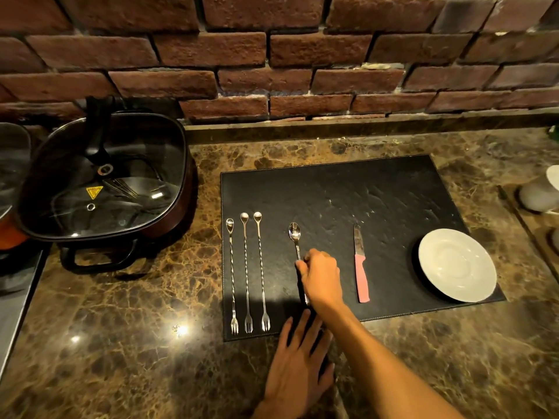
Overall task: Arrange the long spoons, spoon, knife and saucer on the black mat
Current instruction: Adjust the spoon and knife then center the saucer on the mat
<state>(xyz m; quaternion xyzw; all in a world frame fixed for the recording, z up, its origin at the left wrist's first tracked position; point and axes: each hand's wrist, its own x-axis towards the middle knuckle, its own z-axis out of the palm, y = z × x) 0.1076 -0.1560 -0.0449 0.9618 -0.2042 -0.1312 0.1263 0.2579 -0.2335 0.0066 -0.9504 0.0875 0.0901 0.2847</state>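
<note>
A black mat [348,189] lies on the marble counter. Three long spoons [246,267] with twisted stems and fork ends lie side by side along its left edge. A shorter spoon [295,232] lies near the middle, bowl pointing away, and my right hand [322,278] is closed on its handle. To the right of it lies a knife [361,272] with a pink handle. A white saucer [456,264] rests at the mat's right front corner. My left hand [298,367] lies flat on the counter at the mat's front edge, fingers spread.
A square electric pan [102,176] with a glass lid stands at the left. A brick wall [272,55] runs along the back. White objects [541,192] sit on a wooden tray at the far right edge.
</note>
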